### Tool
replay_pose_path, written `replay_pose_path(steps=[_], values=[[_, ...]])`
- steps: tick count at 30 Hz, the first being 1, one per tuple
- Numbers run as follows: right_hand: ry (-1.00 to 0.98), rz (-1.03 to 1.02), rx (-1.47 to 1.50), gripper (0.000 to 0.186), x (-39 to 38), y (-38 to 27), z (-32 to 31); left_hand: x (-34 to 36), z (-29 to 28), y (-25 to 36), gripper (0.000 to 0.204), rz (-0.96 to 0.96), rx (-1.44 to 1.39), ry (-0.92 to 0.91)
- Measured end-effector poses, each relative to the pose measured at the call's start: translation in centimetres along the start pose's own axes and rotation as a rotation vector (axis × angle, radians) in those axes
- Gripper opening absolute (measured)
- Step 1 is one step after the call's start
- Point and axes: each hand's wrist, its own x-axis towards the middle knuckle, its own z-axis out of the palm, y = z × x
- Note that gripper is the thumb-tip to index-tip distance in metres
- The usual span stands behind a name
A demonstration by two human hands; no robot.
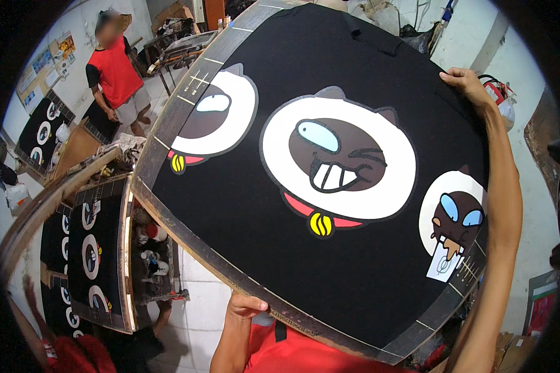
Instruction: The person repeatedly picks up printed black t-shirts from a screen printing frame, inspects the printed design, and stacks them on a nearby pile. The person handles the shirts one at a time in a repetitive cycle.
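A large board [148,191] with a worn dark frame fills the middle of the view, tilted. Black fabric [230,230] covers it, printed with three cartoon cat faces in white, brown and blue; the middle one [274,133] has a red collar and yellow bell. My left hand [246,306] is closed on the board's near edge, thumb on top. At the far right edge, my right hand [470,87] is closed with fingertips on the border of the fabric-covered board; whether it grips fabric alone or board too is hidden. A folded flap [376,40] shows at the fabric's far end.
Similar printed boards [109,248] lie at the left beside a shelf of bottles [152,264]. A person in a red shirt [115,74] stands at the back left. Another person's red sleeve [81,357] shows at lower left. White floor tiles [196,304] appear below the board.
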Motion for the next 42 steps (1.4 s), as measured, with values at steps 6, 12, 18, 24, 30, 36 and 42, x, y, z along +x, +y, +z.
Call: replay_pose_path(steps=[6,12,18,24,30,36,42], values=[[0.027,-0.017,-0.089,0.025,-0.6,-1.7,-0.2,0.2,0.3,0.2,0.062,-0.061,0.0,0.184],[0.038,-0.036,-0.13,0.025,-0.6,-2.8,-0.6,1.0,0.1,0.3,0.055,-0.064,-0.017,0.19],[0.077,-0.071,-0.184,0.024,-0.6,-2.7,-0.9,1.3,-1.2,-0.2,0.063,-0.06,0.01,0.059],[-0.059,-0.086,-0.171,0.022,-1.7,-5.3,-3.2,3.1,-3.4,-1.0,0.069,-0.09,-0.003,0.089],[-0.387,0.036,0.051,0.021,-9.9,-12.1,-2.4,3.7,-10.2,0.9,0.057,-0.134,-0.073,0.163],[-0.518,-0.218,-0.065,0.043,-19.5,-11.6,10.5,-0.9,-22.6,2.1,0.069,-0.684,0.739,0.634],[-0.348,-0.021,-0.185,0.021,-26.9,-6.4,36.0,-15.2,-31.4,4.8,0.049,-0.913,0.935,0.834]])
